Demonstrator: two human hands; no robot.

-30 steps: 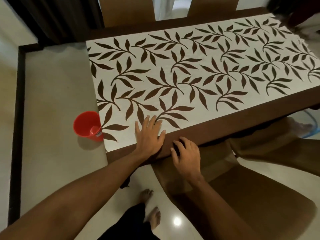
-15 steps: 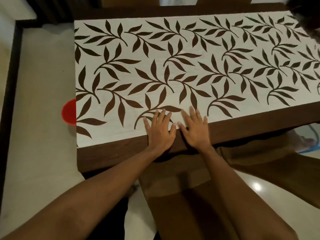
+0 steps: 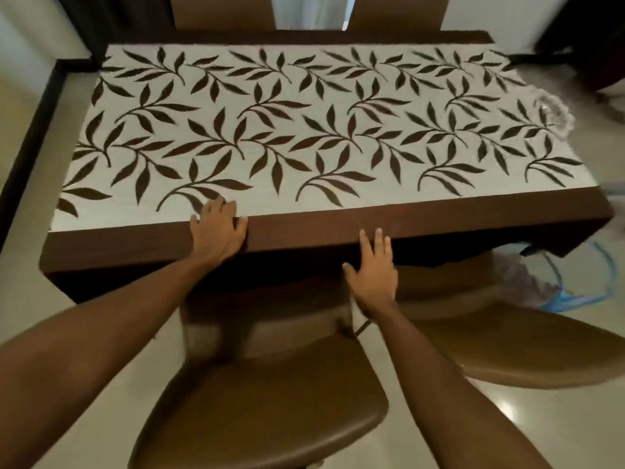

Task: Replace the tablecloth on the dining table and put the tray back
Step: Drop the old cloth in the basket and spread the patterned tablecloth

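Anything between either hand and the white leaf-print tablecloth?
Nothing visible. The left hand lies flat on the near edge of the white leaf-print tablecloth; the fingers of the right hand overlap its hanging brown border.

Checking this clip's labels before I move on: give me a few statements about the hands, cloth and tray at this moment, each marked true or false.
1. The left hand lies flat on the near edge of the tablecloth. True.
2. A tray stands on the tablecloth. False: no tray is in view.
3. The right hand grips a bunched fold. False: its fingers are straight, at the brown border.
4. A brown chair stands below the hands. True.
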